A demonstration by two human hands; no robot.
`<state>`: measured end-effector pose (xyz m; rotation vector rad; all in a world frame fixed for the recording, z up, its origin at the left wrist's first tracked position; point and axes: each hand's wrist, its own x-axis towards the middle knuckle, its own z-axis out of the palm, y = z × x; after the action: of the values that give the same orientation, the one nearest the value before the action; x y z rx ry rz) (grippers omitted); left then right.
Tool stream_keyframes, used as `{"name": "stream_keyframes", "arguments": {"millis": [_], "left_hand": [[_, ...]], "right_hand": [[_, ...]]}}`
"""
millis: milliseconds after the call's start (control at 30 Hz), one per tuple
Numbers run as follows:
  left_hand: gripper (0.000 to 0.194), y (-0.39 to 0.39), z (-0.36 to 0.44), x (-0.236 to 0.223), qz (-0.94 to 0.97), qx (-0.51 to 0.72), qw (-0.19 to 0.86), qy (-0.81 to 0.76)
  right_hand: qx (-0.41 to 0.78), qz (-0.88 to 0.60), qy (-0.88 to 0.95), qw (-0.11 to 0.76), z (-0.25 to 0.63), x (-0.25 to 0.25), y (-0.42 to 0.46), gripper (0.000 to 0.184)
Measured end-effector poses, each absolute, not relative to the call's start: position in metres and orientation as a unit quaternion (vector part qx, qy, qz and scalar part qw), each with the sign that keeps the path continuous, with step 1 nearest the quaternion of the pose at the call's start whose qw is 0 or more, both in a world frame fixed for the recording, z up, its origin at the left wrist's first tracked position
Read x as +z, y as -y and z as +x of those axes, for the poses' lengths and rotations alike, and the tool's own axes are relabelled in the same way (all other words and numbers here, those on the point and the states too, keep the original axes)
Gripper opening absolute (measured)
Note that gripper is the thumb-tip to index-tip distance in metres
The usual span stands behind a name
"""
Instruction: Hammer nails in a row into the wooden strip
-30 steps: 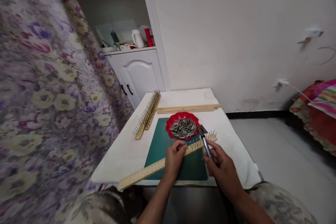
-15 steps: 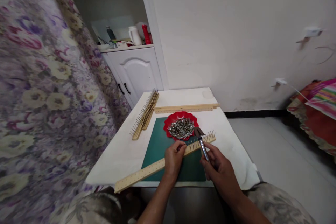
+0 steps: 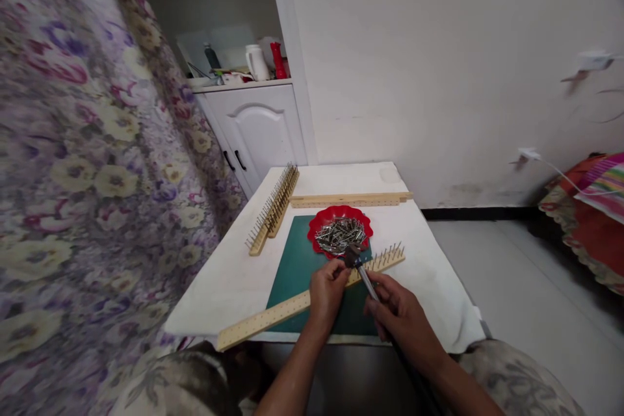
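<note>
A pale wooden strip (image 3: 266,320) with rows of small holes lies slantwise over a green mat (image 3: 291,260). Several nails (image 3: 390,253) stand up in its right end. My left hand (image 3: 325,292) rests on the strip, thumb and fingers pinched at the row on what appears to be a nail, mostly hidden. In my right hand (image 3: 397,312) is a hammer (image 3: 366,281), gripped by its metal handle. Its dark head is right by my left fingertips, in front of the near rim of a red scalloped bowl (image 3: 312,234). Loose nails (image 3: 341,234) fill the bowl.
Strips bristling with nails (image 3: 275,208) lie at the table's left side. More wooden strips (image 3: 348,199) are stacked behind the bowl. A white cloth (image 3: 214,296) covers the table. Floral curtain (image 3: 112,175) hangs at left; a white cabinet (image 3: 266,127) and wall stand beyond.
The hammer head has come down and left, from above the strip to my left fingertips. My left hand keeps its pinch at the strip. The whole view has shifted slightly.
</note>
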<state>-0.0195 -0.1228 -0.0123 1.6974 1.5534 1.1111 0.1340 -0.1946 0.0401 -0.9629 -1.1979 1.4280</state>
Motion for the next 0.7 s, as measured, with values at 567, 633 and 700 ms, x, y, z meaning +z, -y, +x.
{"name": "stream_keyframes", "arguments": {"millis": [567,633,700], "left_hand": [[0.015,0.122,-0.0191,-0.0115,0.637,0.419,0.291,-0.578],[0.015,0.1218,-0.019,-0.0121,0.638,0.418,0.285,-0.581],[0.016,0.1215,-0.019,-0.013,0.64,0.416,0.281,-0.582]], "right_hand": [[0.569,-0.422,0.513,0.485,0.1337,0.0374,0.1932,0.04],[0.563,-0.423,0.516,0.488,0.1339,0.0368,0.1935,0.04],[0.564,-0.426,0.519,0.482,0.1338,0.0356,0.1938,0.039]]}}
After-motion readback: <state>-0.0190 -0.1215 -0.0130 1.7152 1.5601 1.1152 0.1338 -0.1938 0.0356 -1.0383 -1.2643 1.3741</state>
